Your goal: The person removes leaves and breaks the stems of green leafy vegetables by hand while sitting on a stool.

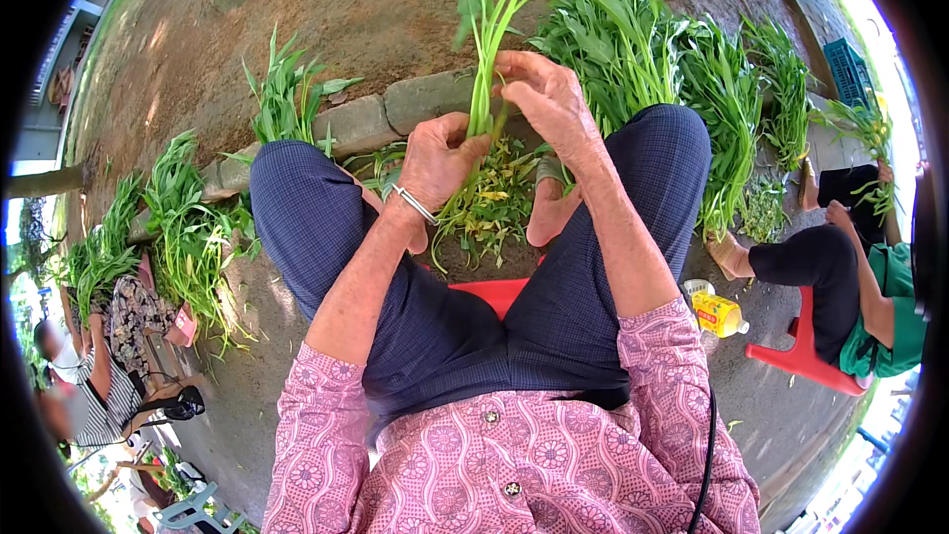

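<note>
Hands (437,156) on stalks (483,74), curb edge (427,99) near

a person in a pink patterned shirt (474,465) sits with the left hand (443,156) closed around a bunch of long green stems (485,59), the right hand (554,104) bent close beside it, fingers at the stalks. yellowing trimmings (497,200) lie between the feet, leafy greens (618,44) along the stone kerb (358,127). at right, a yellow bottle (720,315) sits near a co-worker in green (888,316) on a red stool (806,351).
</note>
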`<state>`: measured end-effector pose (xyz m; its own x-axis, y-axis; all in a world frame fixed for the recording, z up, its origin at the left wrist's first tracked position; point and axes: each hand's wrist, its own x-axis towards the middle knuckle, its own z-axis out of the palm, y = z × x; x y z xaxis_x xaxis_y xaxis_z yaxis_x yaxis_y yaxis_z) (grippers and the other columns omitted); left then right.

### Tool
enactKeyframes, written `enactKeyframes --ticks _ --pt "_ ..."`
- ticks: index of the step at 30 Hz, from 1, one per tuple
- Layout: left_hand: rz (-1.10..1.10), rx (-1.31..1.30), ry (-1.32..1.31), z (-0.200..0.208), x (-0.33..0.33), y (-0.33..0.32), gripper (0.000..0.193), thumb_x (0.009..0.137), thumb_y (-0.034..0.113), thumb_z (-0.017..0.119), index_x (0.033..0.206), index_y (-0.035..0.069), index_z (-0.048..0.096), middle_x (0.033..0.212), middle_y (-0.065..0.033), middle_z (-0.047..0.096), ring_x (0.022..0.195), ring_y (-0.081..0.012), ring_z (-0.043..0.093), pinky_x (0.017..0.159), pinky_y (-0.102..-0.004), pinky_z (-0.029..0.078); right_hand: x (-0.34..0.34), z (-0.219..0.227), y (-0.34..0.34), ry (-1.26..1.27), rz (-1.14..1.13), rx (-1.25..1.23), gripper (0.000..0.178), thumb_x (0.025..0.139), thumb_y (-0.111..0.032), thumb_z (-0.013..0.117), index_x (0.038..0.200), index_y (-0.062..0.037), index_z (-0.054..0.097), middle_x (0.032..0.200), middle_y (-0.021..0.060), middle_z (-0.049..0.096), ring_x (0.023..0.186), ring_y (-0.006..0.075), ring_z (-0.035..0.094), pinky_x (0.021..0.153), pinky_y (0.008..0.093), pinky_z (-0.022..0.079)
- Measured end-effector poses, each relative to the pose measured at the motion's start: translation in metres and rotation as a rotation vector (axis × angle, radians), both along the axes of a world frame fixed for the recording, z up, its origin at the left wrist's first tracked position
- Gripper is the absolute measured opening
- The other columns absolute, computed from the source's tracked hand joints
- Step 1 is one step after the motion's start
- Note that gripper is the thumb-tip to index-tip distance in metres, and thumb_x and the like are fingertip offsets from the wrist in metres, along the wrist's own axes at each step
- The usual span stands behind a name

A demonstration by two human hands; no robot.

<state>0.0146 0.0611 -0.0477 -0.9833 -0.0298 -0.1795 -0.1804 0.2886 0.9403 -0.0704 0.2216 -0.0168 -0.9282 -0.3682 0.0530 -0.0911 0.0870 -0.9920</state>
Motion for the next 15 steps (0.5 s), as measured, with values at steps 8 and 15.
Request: enactKeyframes --ticks 8,15 --pt "0.121 0.285 -0.05 0.011 0.0 -0.001 0.012 0.087 0.012 0.063 0.09 0.001 0.066 0.072 -0.0027 0.066 0.057 -0.0057 0.057 0.045 -0.0206 0.043 -0.014 0.002 0.023 -0.17 -0.112 0.157 0.023 0.085 -0.017 0.062 0.097 0.0008 0.067 0.081 0.0079 0.068 0.071 0.012 0.062 0.064 0.0257 0.05" --pt "0.11 0.413 -0.048 0.018 -0.002 -0.01 0.021 0.089 0.022 0.063 0.097 0.002 0.063 0.08 -0.0062 0.067 0.067 -0.0117 0.064 0.052 -0.0216 0.048 -0.005 -0.006 0.014 0.066 -0.045 0.303 0.028 0.079 -0.004 0.051 0.102 0.003 0.065 0.085 0.0121 0.07 0.073 0.0201 0.067 0.07 0.032 0.053"
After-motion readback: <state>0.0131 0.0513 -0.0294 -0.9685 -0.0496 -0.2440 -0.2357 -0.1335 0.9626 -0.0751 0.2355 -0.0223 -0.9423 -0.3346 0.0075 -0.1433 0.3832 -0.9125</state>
